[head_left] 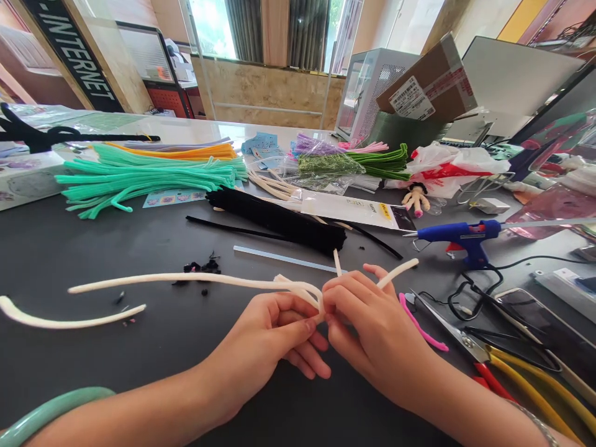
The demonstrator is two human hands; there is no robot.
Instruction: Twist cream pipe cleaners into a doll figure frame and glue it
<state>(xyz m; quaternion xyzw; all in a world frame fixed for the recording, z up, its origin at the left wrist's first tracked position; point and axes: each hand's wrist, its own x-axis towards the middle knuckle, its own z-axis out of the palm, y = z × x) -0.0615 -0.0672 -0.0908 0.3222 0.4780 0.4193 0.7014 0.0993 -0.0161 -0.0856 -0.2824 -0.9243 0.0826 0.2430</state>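
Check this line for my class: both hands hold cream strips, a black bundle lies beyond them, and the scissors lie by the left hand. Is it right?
Not quite: the head view shows the scissors by the right hand, not the left hand. The rest stands: both hands hold cream strips, and a black bundle lies beyond them.

On the dark desk (172, 245), a turquoise bundle (153, 177) of fuzzy stems lies before an orange one (195, 151) – a thick black bundle (279, 217) nearer – while a blue glue gun (459, 234) sits behind open scissors (468, 341); farther back, a cardboard box (444, 71) tilts near a white computer case (382, 69)
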